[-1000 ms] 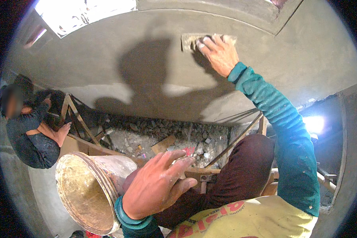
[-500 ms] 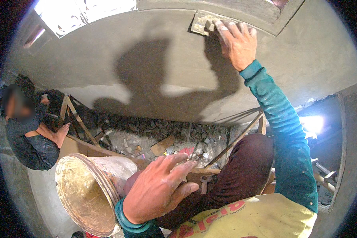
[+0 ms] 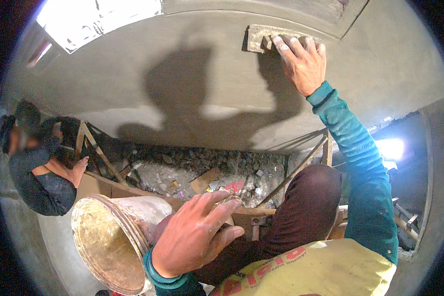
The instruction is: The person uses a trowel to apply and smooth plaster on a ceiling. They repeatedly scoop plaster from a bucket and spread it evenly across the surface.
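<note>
My right hand (image 3: 303,64) is raised to the grey plastered wall (image 3: 118,64), its fingers wrapped round the grip of a flat plastering float (image 3: 257,39). The float's face lies against the wall, a little below a ledge. Lower down, my left hand (image 3: 195,234) hovers over my lap with fingers stretched and nothing in it. Beside that hand a plaster-stained bucket (image 3: 108,244) lies tipped, its mouth facing left and toward me. The inside that shows has dried residue on its wall.
A person in dark clothes (image 3: 39,177) crouches at the far left on the plank (image 3: 108,186). Slanting wooden braces (image 3: 101,153) rise at both sides. Rubble (image 3: 182,170) covers the ground below. A bright lamp (image 3: 390,149) glares at the right, by an opening.
The float and my right hand have shifted slightly down and right in view, and the float's tilt has changed. My left hand stays nearly in place.
</note>
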A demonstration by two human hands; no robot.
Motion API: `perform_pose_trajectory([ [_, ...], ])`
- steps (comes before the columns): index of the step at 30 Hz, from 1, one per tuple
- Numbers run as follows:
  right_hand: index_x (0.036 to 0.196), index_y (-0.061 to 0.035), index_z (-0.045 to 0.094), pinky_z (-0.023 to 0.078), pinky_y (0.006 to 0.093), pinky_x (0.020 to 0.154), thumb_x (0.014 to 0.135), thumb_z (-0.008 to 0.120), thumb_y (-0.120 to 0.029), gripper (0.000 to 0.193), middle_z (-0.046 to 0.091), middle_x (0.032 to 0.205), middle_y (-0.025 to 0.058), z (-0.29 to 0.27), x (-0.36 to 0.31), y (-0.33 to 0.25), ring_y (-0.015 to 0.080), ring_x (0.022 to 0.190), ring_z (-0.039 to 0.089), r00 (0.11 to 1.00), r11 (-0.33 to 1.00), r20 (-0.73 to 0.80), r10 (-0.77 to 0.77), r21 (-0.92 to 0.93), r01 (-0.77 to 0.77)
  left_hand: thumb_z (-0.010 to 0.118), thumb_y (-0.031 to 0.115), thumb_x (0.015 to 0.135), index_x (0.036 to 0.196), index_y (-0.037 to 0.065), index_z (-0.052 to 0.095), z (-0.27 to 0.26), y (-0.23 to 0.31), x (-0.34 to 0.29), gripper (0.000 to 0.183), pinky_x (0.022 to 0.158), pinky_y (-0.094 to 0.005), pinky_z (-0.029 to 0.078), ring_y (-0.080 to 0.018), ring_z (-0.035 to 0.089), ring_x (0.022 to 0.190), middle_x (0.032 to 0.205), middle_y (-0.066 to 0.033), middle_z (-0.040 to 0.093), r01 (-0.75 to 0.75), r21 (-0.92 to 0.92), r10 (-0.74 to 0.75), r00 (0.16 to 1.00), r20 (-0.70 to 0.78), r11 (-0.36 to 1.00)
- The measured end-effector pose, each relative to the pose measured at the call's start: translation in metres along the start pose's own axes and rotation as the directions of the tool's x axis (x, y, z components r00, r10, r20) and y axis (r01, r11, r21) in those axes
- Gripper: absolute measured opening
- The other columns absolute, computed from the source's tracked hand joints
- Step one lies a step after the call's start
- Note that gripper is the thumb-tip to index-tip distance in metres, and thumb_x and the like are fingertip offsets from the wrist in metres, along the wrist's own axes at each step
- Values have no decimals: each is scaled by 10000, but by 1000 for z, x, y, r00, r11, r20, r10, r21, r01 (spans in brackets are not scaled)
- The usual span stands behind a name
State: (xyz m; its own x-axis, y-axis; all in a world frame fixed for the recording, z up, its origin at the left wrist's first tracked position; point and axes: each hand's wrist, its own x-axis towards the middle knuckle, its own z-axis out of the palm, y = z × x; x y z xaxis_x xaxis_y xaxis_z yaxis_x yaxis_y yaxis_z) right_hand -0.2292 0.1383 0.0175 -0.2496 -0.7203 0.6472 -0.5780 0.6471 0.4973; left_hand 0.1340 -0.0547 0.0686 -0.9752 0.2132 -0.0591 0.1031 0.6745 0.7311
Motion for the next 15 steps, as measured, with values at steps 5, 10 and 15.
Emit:
perform_pose_trajectory([
  [5, 1432, -239, 574, 393, 426, 797, 762, 719, -182, 688, 617, 1187, -22, 14, 13, 8, 237, 1017, 537, 996, 1000, -87, -26, 7, 27, 766, 258, 883, 1351, 95, 613, 1, 0, 5, 519, 993, -475, 507, -413, 601, 1176, 1305, -201, 615, -8, -15, 8, 1000, 15, 1000],
  [10, 1376, -174, 601, 425, 447, 869, 798, 704, -202, 588, 620, 1233, 30, 45, -10, -37, 258, 1078, 569, 978, 976, 85, -192, 122, 181, 758, 257, 891, 1351, 109, 618, 1, -1, 5, 504, 986, -472, 511, -412, 602, 1174, 1313, -199, 611, 4, 11, -4, 1000, 16, 1000],
  [15, 1296, -130, 617, 417, 441, 852, 788, 759, -195, 531, 629, 1223, 66, 20, -25, -34, 266, 1095, 578, 981, 985, 178, 81, 137, -107, 766, 276, 884, 1339, 107, 628, -2, 3, -3, 505, 983, -473, 515, -410, 603, 1185, 1318, -195, 614, 41, 22, -41, 999, 18, 999],
])
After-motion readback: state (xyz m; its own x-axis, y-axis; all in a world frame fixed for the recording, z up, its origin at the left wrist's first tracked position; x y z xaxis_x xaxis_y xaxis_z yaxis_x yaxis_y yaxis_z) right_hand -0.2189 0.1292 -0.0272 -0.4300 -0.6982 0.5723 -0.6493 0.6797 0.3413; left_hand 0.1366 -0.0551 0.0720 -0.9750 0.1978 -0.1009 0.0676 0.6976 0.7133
